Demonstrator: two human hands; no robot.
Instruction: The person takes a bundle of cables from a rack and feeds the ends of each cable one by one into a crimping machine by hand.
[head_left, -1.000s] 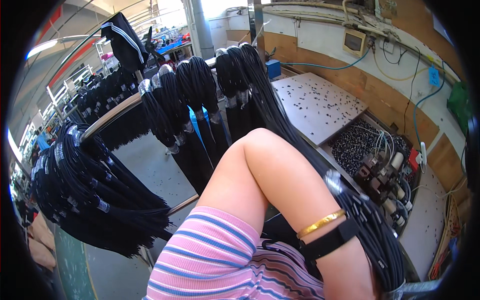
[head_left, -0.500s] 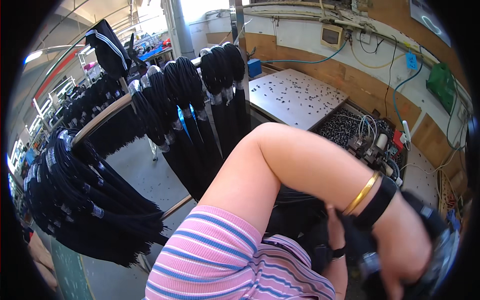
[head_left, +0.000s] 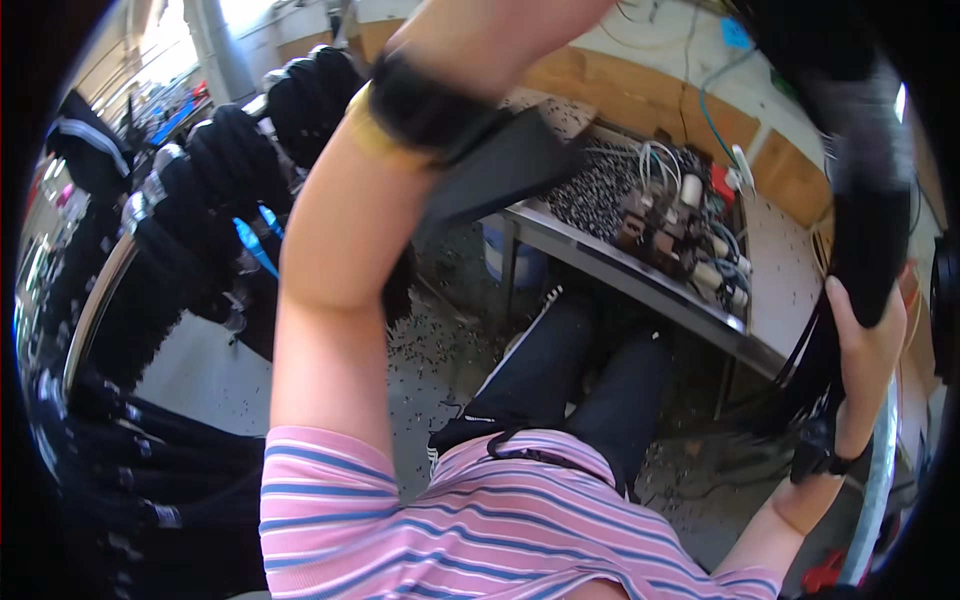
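A: Where is the right hand [head_left: 868, 340]?

B: At the right edge of the view, closed around a thick black bundle of cables [head_left: 868, 230] that arcs up and over toward the top of the frame. A dark band sits on that wrist.

A: And the left hand?

B: I cannot tell. The left forearm [head_left: 330, 280] rises from the pink striped shirt sleeve [head_left: 330, 500] and passes out of the top of the picture, so the hand itself is cut off. A gold bangle [head_left: 375, 140] and a wide black wrist strap [head_left: 430, 100] show near the top, with a flat black tab hanging from the strap.

A: So where does the bundle run?

B: From the right hand's grip it curves upward along the right rim; its upper part is blurred, possibly reaching toward the raised left arm.

A: What lies around?

B: Below, dark trousers and a grey floor [head_left: 440, 350] sprinkled with small dark bits. A grey metal worktop [head_left: 640, 280] carries white and grey cable connectors [head_left: 690, 230]. At the left, a metal rail [head_left: 95, 310] holds many hanging black cable bundles [head_left: 200, 190].
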